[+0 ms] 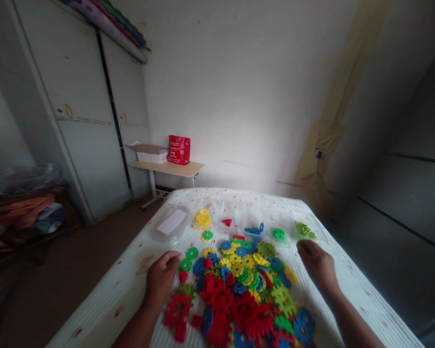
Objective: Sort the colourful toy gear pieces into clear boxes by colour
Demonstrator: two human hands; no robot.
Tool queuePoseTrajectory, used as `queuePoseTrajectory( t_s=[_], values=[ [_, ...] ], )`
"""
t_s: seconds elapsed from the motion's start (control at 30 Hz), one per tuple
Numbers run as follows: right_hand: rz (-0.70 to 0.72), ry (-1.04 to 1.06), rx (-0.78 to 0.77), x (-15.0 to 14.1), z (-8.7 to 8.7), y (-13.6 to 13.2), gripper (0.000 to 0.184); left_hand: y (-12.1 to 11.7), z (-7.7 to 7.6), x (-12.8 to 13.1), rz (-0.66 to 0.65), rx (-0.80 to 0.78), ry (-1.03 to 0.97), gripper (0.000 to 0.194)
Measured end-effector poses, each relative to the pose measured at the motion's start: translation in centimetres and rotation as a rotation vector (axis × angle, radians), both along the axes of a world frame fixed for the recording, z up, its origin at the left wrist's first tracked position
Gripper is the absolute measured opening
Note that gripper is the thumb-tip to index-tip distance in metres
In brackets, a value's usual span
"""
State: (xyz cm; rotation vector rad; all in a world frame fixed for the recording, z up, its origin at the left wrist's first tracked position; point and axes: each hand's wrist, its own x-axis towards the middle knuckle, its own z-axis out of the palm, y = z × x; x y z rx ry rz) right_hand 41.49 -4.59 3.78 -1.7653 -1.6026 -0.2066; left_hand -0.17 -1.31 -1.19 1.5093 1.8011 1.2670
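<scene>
A heap of plastic gear-shaped pieces (242, 290) in red, blue, yellow and green lies on a white dotted table cover (351, 290). My left hand (162, 279) rests at the heap's left edge with its fingers curled, beside a green gear (192, 253); nothing shows in it. My right hand (316, 263) hovers at the heap's right edge, fingers bent down, and what they hold, if anything, is hidden. Behind the heap stand clear trays: one with yellow gears (202, 219), one with a red piece (226, 222), one with blue pieces (254, 231), and two with green gears (278, 234).
A clear lid with white paper (170, 223) lies at the back left of the cover. Beyond it a small side table (166, 168) carries a red bag (179, 149) and a white box (150, 153). Wardrobe doors (83, 121) and piled clothes (25, 212) are at left.
</scene>
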Motion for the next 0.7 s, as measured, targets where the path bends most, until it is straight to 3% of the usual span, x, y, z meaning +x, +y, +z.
queuePoseTrajectory(
  t_s=[0.1, 0.17, 0.37, 0.47, 0.7],
  values=[
    [-0.066, 0.06, -0.018, 2.4, -2.2, -2.2, 0.032, -0.2, 0.0, 0.2, -0.002, 0.032, 0.008, 0.028],
    [-0.107, 0.151, -0.034, 3.1, -2.8, -3.0, 0.033, -0.5, 0.2, 0.5, -0.024, 0.069, 0.03, 0.027],
    [-0.157, 0.24, -0.11, 3.1, -2.9, -2.7, 0.036, -2.0, 1.8, 2.8, -0.333, 0.204, 0.271, 0.025],
    [-0.132, 0.222, -0.146, 3.0, -3.2, -2.3, 0.038, -2.2, 2.7, 4.0, -0.456, 0.22, 0.451, 0.035],
    [-0.122, 0.214, -0.163, 3.0, -3.5, -2.3, 0.036, -1.2, 3.2, 5.3, -0.512, 0.107, 0.664, 0.041]
  ],
)
